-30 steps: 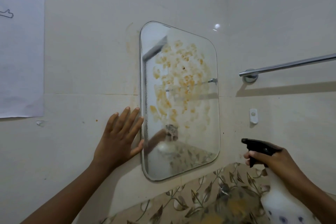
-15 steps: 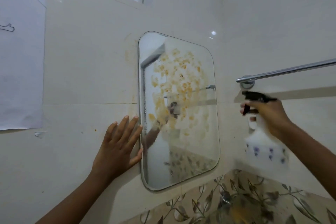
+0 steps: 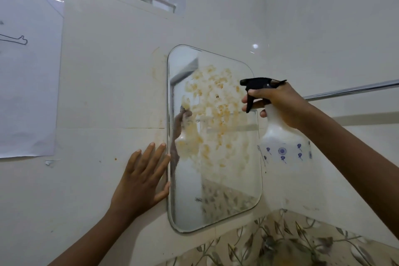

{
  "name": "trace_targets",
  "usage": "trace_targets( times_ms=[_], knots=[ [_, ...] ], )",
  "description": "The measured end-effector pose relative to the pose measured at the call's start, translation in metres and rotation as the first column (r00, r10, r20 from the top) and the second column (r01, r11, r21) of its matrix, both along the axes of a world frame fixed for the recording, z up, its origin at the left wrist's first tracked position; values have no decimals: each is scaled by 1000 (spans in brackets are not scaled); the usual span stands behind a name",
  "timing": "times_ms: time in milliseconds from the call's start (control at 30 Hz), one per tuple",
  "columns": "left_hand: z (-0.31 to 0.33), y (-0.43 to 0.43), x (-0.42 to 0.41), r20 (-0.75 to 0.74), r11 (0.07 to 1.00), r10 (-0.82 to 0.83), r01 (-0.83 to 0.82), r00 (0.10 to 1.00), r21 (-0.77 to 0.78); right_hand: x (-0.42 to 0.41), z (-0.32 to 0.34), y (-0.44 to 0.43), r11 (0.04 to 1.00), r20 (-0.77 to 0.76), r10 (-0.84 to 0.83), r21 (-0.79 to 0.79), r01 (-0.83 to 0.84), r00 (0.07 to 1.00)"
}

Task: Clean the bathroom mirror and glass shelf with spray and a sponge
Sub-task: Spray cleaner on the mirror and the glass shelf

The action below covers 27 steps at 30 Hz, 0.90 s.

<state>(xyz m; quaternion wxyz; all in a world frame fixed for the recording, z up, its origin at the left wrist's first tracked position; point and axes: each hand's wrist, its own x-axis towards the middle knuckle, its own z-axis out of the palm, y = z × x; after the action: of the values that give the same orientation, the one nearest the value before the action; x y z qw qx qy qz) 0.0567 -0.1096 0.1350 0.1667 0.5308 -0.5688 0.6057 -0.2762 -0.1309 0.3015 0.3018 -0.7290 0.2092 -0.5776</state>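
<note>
Behind the right hand (image 3: 280, 106), the spray bottle (image 3: 285, 147) neck hides

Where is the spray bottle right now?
Head view, right of centre: the right hand holds the spray bottle raised at the mirror's right edge.

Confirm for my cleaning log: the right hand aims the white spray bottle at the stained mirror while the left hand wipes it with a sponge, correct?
No sponge: the head view shows the left hand empty, flat on the tiled wall beside the stained mirror. The right hand does aim the white spray bottle.
</note>
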Motion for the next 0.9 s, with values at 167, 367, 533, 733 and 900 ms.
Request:
trace_targets(
  times_ms=[167, 367, 533, 733, 900],
  knots=[
    [1, 0, 1, 6, 1000, 2, -2, 1000, -2, -4, -13, -1, 1000, -45, -13, 10, 13, 999],
    [1, -2, 1, 4, 1000, 24, -24, 1000, 13, -43, -31, -29, 967, 227, -216, 182, 176, 950],
    [0, -1, 1, 11, 999, 37, -37, 999, 6, -58, -62, -52, 917, 264, -343, 302, 261, 901],
    [1, 3, -2, 2, 1000, 21, -21, 1000, -12, -54, -98, -13, 962, 259, -177, 247, 112, 949],
    [-3, 14, -6, -14, 998, 53, -53, 998, 39, -32, -162, 28, 893, 160, 23, 441, -92, 987]
  ],
)
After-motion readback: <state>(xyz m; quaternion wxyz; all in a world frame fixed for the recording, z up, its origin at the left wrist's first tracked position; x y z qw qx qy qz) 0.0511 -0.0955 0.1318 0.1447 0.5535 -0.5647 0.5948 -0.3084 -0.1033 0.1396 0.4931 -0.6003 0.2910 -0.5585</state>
